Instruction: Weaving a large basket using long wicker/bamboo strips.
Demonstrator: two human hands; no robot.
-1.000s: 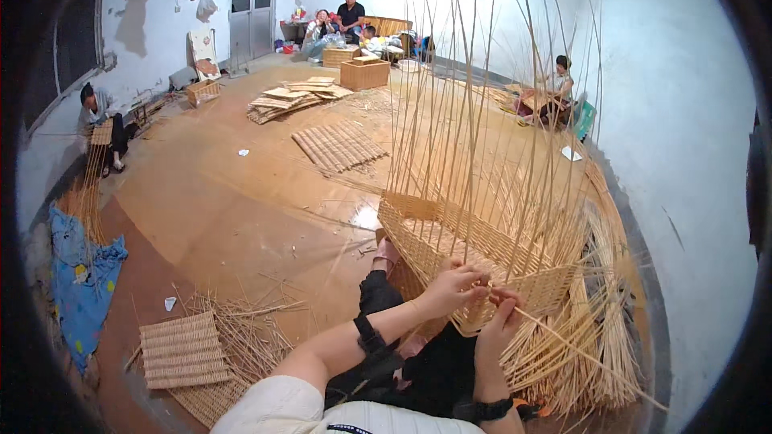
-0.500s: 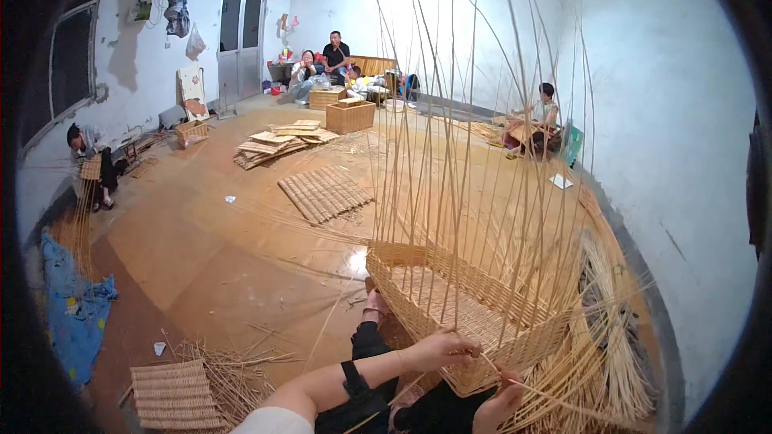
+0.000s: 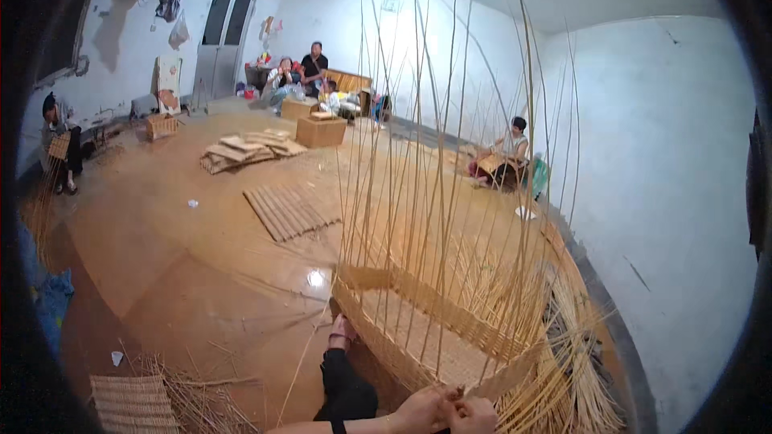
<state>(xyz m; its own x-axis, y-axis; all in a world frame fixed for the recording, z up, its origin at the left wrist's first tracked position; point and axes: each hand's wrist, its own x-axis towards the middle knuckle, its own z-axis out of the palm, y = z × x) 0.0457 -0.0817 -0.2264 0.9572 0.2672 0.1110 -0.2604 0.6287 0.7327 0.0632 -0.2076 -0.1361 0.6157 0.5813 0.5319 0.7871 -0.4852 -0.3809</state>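
A half-woven rectangular wicker basket [image 3: 366, 317] tilts in front of me, its inside facing up and several long thin stakes rising from its walls. My left hand [image 3: 422, 411] is at the near end of its rim, fingers closed in a pinch. My right hand [image 3: 473, 415] touches it from the right, its fingers also closed. A wicker strand [image 3: 459, 391] shows as a short brown bit between the fingertips; the rest is hidden by the hands. My bare foot [image 3: 342, 331] rests against the basket's left side, below a black trouser leg [image 3: 346, 386].
Loose pale strands [image 3: 575, 370] lie heaped right of the basket. A woven mat [image 3: 133, 403] and twigs [image 3: 209, 398] are at lower left. Ribbed panels [image 3: 289, 213], stacked panels [image 3: 249, 149] and a box-shaped basket [image 3: 322, 132] lie farther off. Other people sit along the walls.
My hands, earlier apart with a strand stretched out by the right one, have come together at the rim. The view has shifted, so the basket and room sit farther left.
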